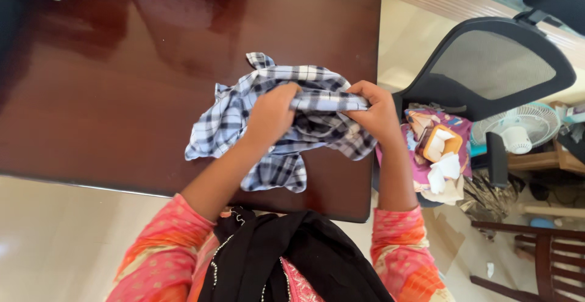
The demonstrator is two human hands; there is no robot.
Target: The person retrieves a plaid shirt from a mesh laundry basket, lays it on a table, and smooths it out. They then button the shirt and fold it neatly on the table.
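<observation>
Table (pixel 122 82): dark glossy wood, filling the upper left and centre of the frame.
Office chair (pixel 487 70): black mesh back, upper right, just beside the table's right edge (its seat heaped with bright cloth and paper).
Checked garment (pixel 228 119): blue-and-white plaid, crumpled at the centre, resting on the table near its front edge.
Fan (pixel 518 128): small and white, at the right edge.
Left hand (pixel 271 113): fingers closed tight on a bunched fold of the garment.
Right hand (pixel 378 113): also clenched on the same fold, the cloth pulled taut between both.
</observation>
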